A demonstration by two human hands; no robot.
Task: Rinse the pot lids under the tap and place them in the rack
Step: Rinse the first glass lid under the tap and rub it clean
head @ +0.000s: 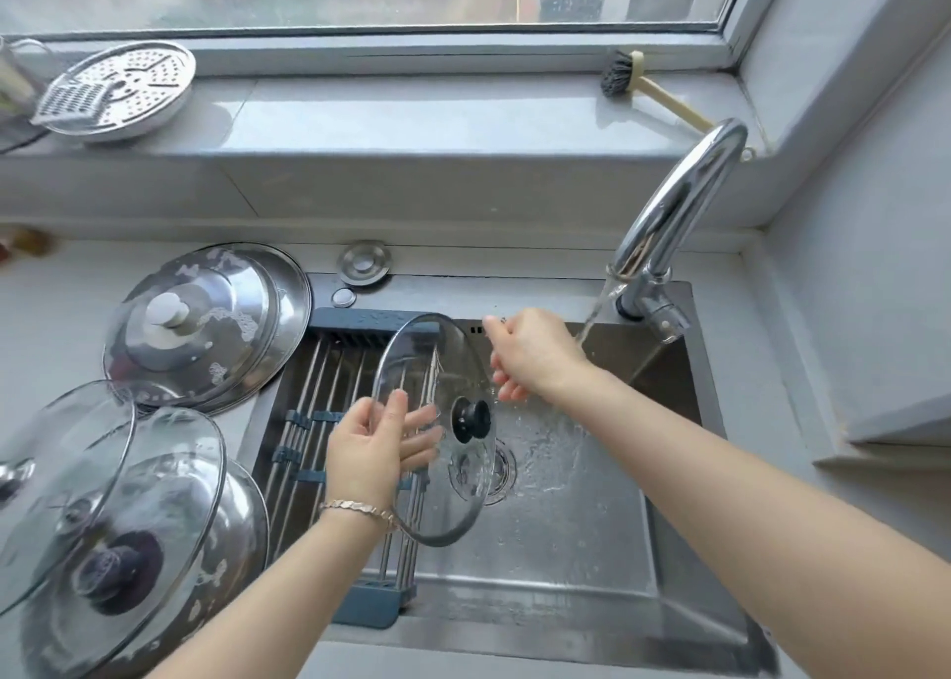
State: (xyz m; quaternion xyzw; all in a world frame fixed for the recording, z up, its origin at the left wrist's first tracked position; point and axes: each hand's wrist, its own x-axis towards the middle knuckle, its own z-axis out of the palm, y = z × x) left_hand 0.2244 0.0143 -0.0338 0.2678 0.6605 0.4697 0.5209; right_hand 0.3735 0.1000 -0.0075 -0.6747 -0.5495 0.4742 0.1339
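Note:
A glass pot lid (411,359) with a black knob (471,421) stands on edge over the sink, between the rack and the drain. My left hand (375,452) holds it from behind, fingers spread against the glass. My right hand (530,354) is at the lid's upper right rim, next to the water running from the tap (674,215). The blue-framed rack (314,421) with steel rods lies across the sink's left half and holds no lids.
On the counter to the left lie steel lids with soap suds (206,323) and stacked glass lids (118,514). The sink (566,550) has a drain (502,467). A steamer plate (123,89) and a brush (625,73) rest on the window sill.

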